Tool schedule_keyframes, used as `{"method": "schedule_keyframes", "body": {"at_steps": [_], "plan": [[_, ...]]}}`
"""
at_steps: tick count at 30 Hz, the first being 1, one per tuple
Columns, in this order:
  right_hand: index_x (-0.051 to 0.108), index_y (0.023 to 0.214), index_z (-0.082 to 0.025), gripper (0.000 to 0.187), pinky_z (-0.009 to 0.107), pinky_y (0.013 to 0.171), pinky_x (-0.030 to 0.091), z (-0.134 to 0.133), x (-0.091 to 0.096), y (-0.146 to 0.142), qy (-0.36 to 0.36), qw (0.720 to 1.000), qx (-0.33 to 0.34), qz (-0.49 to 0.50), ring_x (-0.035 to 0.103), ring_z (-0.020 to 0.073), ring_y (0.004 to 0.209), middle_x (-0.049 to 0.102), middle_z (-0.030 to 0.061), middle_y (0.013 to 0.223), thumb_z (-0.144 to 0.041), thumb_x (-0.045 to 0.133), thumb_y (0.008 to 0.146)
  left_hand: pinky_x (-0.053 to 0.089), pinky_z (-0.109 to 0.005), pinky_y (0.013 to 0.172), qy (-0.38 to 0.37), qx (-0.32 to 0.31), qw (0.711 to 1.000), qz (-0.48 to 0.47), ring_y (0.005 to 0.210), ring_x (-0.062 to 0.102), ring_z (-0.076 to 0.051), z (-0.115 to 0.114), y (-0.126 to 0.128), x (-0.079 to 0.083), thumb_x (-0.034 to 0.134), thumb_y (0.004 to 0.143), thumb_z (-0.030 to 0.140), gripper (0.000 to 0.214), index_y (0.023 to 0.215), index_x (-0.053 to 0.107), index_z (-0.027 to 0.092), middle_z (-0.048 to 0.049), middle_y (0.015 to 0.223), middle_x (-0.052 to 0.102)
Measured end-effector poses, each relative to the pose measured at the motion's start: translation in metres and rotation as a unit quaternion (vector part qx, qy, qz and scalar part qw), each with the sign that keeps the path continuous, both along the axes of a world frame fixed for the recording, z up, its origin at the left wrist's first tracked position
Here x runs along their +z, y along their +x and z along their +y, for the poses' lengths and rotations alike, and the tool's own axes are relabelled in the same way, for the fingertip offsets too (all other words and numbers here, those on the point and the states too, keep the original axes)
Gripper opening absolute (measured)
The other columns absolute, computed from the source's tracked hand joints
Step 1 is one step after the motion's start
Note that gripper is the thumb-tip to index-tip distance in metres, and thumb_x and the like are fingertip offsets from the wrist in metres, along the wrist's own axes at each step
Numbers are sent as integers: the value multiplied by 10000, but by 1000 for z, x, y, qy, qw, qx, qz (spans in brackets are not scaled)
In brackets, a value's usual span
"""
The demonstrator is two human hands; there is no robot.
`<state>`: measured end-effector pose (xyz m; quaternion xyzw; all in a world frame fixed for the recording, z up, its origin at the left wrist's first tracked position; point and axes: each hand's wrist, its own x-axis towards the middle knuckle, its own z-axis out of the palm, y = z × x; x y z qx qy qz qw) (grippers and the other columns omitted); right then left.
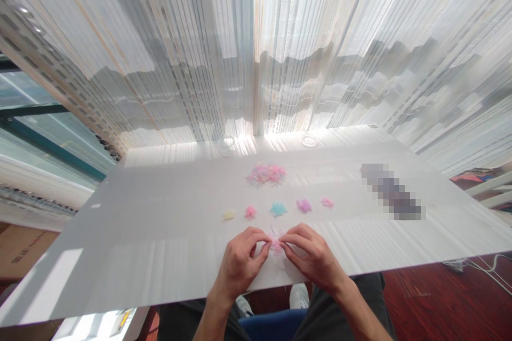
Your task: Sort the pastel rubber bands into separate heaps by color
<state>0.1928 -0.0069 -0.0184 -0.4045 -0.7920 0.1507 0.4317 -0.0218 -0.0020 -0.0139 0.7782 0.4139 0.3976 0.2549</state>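
At the front of the white table (188,245), a small loose pile of thin pink and lilac pieces (276,246) lies between my hands. My left hand (244,258) touches its left side with thumb and forefinger pinched together. From the right, my right hand (312,253) pinches in the same way. What the fingertips hold is too small to make out. Beyond them runs a row of small piles: yellow (228,216), bright pink (250,212), turquoise (278,209), purple (304,205) and light pink (327,203). Farther back lies a larger mixed-colour pile (266,174).
A blurred-out dark object (394,192) lies at the right of the table. Two clear round items, one at left (229,142) and one at right (309,140), stand near the back edge by the striped curtain (256,64). White cables (486,272) hang at the right.
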Motion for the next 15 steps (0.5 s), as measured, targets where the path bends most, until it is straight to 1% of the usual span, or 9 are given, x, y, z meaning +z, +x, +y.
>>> {"method": "schedule_keyframes", "body": {"at_steps": [3,5,7,10,12,15], "plan": [[726,1054,-231,136,311,701,571,1,0,0,7,1000,-3,2,654,184,781,683,56,866,-175,633,972,482,-221,595,1,5,1000,0,617,525,-110,0,0,-1,611,983,225,101,986,709,203,-46,927,712],[722,1068,-229,141,316,705,575,1,1,-1,11,1000,-10,7,662,188,788,691,58,874,-180,628,975,492,-224,604,-4,30,1000,-6,625,540,-114,2,-1,-1,606,987,248,121,968,715,198,-52,926,718],[716,1069,-221,141,322,713,580,1,3,-1,9,1000,-18,15,672,192,797,699,62,881,-178,615,981,494,-227,605,-7,92,996,-6,610,535,-114,5,-3,1,608,983,265,134,954,721,200,-46,921,726],[717,1023,-219,131,319,710,579,2,6,-1,-6,1000,-19,24,680,193,790,702,60,868,-175,598,988,480,-234,584,12,207,978,13,549,491,-108,14,-7,7,625,961,286,135,939,734,210,-21,874,734],[719,997,-223,135,313,699,575,2,7,-1,-14,999,-16,26,678,190,777,700,55,850,-178,592,991,469,-236,567,24,248,968,35,525,493,-107,21,-8,11,634,947,301,146,913,744,211,-13,848,740],[717,985,-222,136,310,697,568,2,8,0,-24,999,-14,29,675,189,771,698,52,842,-177,589,994,447,-236,545,30,279,956,82,530,538,-115,27,-7,12,650,930,293,133,890,757,224,-6,845,755]]}}
